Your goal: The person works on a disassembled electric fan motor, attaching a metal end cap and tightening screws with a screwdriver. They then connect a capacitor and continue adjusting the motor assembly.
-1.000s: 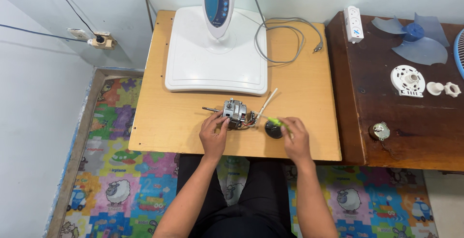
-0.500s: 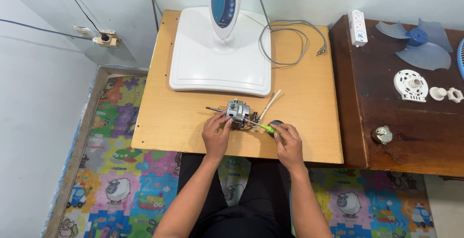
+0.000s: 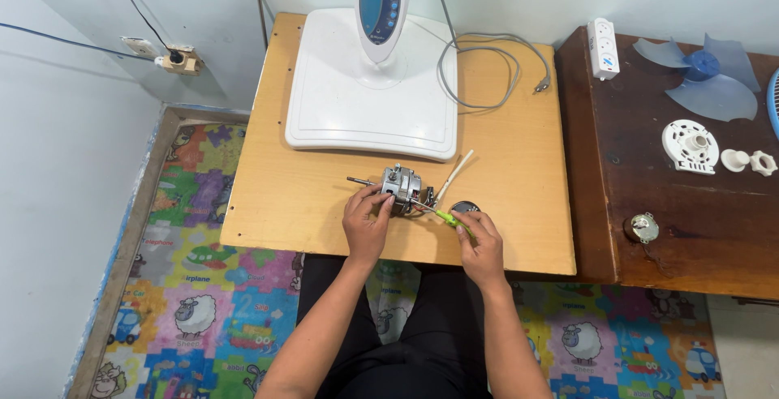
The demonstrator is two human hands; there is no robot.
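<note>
A small metal fan motor (image 3: 401, 186) with a shaft pointing left lies on the light wooden table (image 3: 308, 204). My left hand (image 3: 367, 222) grips its near side. My right hand (image 3: 480, 245) holds a green-handled screwdriver (image 3: 445, 217), whose tip reaches the motor's right side. A dark round part (image 3: 466, 206) lies just beyond my right hand. A white cable (image 3: 453, 177) runs from the motor toward the white fan base (image 3: 369, 99).
The fan's control column (image 3: 379, 6) stands on the base, with a grey power cord (image 3: 487, 66) coiled beside it. A dark wooden table (image 3: 682, 204) at the right carries a blue fan blade (image 3: 702, 75), white plastic parts (image 3: 690, 146), a power strip (image 3: 602, 47) and a small metal part (image 3: 643, 226).
My right hand has moved left and brought the screwdriver tip against the motor. My left hand keeps its hold on the motor.
</note>
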